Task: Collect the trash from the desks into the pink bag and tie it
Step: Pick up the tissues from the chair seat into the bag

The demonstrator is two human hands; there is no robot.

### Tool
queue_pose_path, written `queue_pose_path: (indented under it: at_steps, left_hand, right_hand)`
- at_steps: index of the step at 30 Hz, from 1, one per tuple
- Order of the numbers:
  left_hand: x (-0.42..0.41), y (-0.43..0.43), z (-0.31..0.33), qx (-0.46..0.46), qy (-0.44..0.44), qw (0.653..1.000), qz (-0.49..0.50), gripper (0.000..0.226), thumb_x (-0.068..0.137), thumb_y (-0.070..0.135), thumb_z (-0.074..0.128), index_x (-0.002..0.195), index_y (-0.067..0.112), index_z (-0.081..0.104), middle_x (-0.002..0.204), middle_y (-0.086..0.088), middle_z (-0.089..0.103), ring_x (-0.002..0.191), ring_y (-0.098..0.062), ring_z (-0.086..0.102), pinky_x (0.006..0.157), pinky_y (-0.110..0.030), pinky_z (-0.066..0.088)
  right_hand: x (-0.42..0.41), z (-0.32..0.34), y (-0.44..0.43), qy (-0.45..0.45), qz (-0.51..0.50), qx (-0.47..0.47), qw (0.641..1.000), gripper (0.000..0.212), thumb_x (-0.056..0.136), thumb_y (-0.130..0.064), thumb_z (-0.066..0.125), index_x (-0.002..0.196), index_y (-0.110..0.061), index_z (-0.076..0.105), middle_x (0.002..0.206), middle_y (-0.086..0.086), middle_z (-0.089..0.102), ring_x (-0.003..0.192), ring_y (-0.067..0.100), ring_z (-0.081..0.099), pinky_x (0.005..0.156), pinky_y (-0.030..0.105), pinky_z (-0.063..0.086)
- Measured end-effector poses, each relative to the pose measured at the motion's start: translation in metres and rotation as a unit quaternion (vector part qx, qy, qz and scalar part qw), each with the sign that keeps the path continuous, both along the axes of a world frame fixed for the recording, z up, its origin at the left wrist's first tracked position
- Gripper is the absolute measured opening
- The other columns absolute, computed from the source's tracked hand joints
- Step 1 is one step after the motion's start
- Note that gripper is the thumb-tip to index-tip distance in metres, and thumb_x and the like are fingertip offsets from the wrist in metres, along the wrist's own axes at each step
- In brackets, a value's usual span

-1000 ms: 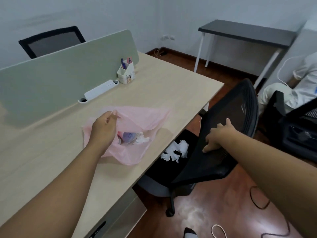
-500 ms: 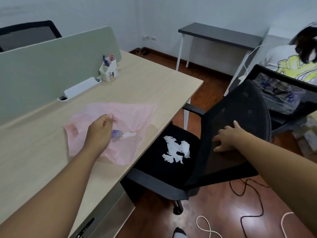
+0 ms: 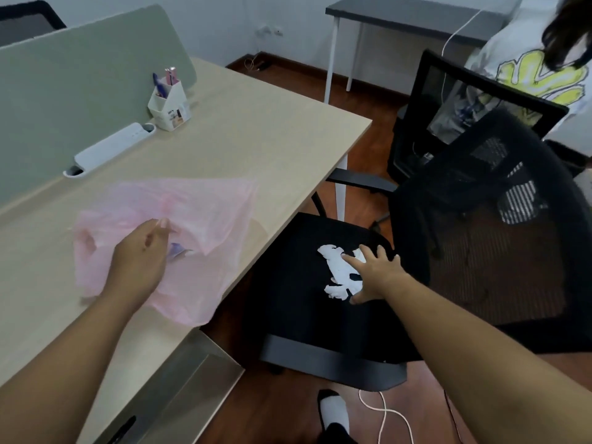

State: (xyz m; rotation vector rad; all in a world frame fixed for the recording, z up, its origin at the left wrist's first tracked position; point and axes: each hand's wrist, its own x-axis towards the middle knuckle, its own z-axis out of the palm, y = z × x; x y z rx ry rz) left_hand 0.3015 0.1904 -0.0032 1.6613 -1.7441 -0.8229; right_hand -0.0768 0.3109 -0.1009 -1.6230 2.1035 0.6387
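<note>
A thin pink bag (image 3: pixel 205 219) lies crumpled near the front edge of the wooden desk (image 3: pixel 256 139), with a few bits of trash showing through it. My left hand (image 3: pixel 141 254) pinches the bag's upper layer. A crumpled white paper (image 3: pixel 339 270) lies on the seat of the black mesh chair (image 3: pixel 304 299) beside the desk. My right hand (image 3: pixel 373 272) rests on that paper with fingers spread, covering its right part.
A white pen holder (image 3: pixel 171 108) and a white power strip (image 3: pixel 109 149) stand by the grey-green divider (image 3: pixel 80 75). A second black chair (image 3: pixel 448 100) with a seated person (image 3: pixel 538 65) is at the right. A grey side table (image 3: pixel 407 11) stands behind. White cable (image 3: pixel 387 411) lies on the floor.
My right hand left the chair's backrest and came down onto the white paper on the seat. The chair has swung out from the desk. My left hand stays on the bag.
</note>
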Motion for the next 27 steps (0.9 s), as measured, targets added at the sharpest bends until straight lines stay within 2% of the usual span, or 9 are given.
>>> queue_pose_path:
  at_steps: [5, 9, 12, 14, 16, 19, 22, 25, 27]
  left_hand:
    - [-0.028, -0.004, -0.011, -0.004, -0.030, 0.998, 0.055, 0.037, 0.107, 0.038, 0.037, 0.101, 0.016, 0.065, 0.099, -0.004, 0.069, 0.094, -0.024, 0.059, 0.082, -0.034, 0.040]
    - [-0.052, -0.016, -0.023, -0.014, -0.029, 0.995, 0.099, 0.034, 0.107, 0.035, 0.038, 0.105, 0.016, 0.066, 0.093, -0.002, 0.067, 0.079, -0.001, 0.059, 0.075, -0.025, 0.039]
    - [-0.063, -0.024, -0.032, -0.027, -0.035, 0.992, 0.120, 0.038, 0.106, 0.041, 0.037, 0.107, 0.017, 0.066, 0.091, 0.001, 0.068, 0.084, -0.016, 0.067, 0.069, -0.023, 0.043]
    - [-0.069, -0.029, -0.037, -0.029, -0.044, 0.991, 0.125, 0.038, 0.106, 0.041, 0.037, 0.104, 0.018, 0.066, 0.087, -0.001, 0.069, 0.079, -0.011, 0.065, 0.065, -0.017, 0.042]
    - [-0.076, -0.034, -0.045, -0.034, -0.067, 0.989, 0.131, 0.036, 0.106, 0.043, 0.037, 0.101, 0.022, 0.065, 0.087, 0.005, 0.067, 0.076, -0.002, 0.059, 0.065, -0.014, 0.040]
    - [-0.082, -0.038, -0.050, -0.041, -0.094, 0.986, 0.132, 0.033, 0.106, 0.043, 0.036, 0.098, 0.025, 0.062, 0.088, 0.014, 0.062, 0.083, -0.010, 0.054, 0.069, -0.016, 0.038]
    - [-0.087, -0.039, -0.056, -0.058, -0.119, 0.983, 0.129, 0.034, 0.107, 0.041, 0.035, 0.101, 0.024, 0.063, 0.090, 0.013, 0.062, 0.084, -0.010, 0.053, 0.071, -0.014, 0.039]
    - [-0.094, -0.040, -0.059, -0.063, -0.133, 0.980, 0.130, 0.032, 0.107, 0.039, 0.034, 0.099, 0.028, 0.062, 0.088, 0.020, 0.060, 0.079, 0.006, 0.054, 0.070, -0.010, 0.038]
    - [-0.100, -0.042, -0.062, -0.060, -0.144, 0.980, 0.127, 0.030, 0.107, 0.039, 0.033, 0.097, 0.033, 0.061, 0.088, 0.024, 0.059, 0.079, 0.018, 0.052, 0.069, -0.006, 0.035]
  right_hand:
    - [-0.038, -0.066, -0.013, -0.027, -0.010, 0.052, 0.998, 0.125, 0.062, -0.069, 0.073, 0.150, -0.045, -0.013, 0.162, 0.004, -0.013, 0.146, 0.042, -0.005, 0.109, 0.070, 0.018]
    - [-0.066, -0.114, -0.037, -0.033, -0.002, 0.067, 0.997, 0.128, 0.059, -0.068, 0.073, 0.148, -0.047, -0.017, 0.161, 0.002, -0.017, 0.146, 0.041, -0.007, 0.107, 0.069, 0.026]
    - [-0.084, -0.153, -0.051, -0.080, -0.041, 0.075, 0.993, 0.133, 0.057, -0.067, 0.077, 0.148, -0.048, -0.019, 0.160, 0.001, -0.024, 0.147, 0.040, -0.011, 0.107, 0.069, 0.025]
    - [-0.091, -0.173, -0.057, -0.093, -0.062, 0.069, 0.991, 0.134, 0.055, -0.066, 0.078, 0.146, -0.050, -0.020, 0.159, 0.000, -0.026, 0.146, 0.041, -0.014, 0.107, 0.071, 0.023]
    - [-0.095, -0.192, -0.064, -0.077, -0.044, 0.054, 0.995, 0.138, 0.053, -0.068, 0.079, 0.146, -0.050, -0.022, 0.159, 0.001, -0.026, 0.146, 0.042, -0.014, 0.107, 0.071, 0.023]
    - [-0.104, -0.204, -0.069, -0.060, -0.037, 0.039, 0.997, 0.145, 0.048, -0.068, 0.082, 0.143, -0.050, -0.026, 0.158, 0.000, -0.030, 0.145, 0.042, -0.016, 0.106, 0.071, 0.024]
    - [-0.118, -0.219, -0.078, -0.068, -0.056, 0.047, 0.995, 0.149, 0.044, -0.065, 0.085, 0.142, -0.052, -0.026, 0.155, -0.002, -0.034, 0.145, 0.040, -0.019, 0.105, 0.072, 0.024]
    - [-0.129, -0.238, -0.076, -0.084, -0.075, 0.044, 0.993, 0.144, 0.044, -0.066, 0.083, 0.143, -0.054, -0.021, 0.155, -0.002, -0.028, 0.144, 0.042, -0.014, 0.102, 0.071, 0.030]
    - [-0.135, -0.246, -0.069, -0.091, -0.074, 0.034, 0.993, 0.131, 0.048, -0.067, 0.079, 0.143, -0.053, -0.010, 0.155, 0.000, -0.013, 0.143, 0.041, -0.001, 0.099, 0.062, 0.039]
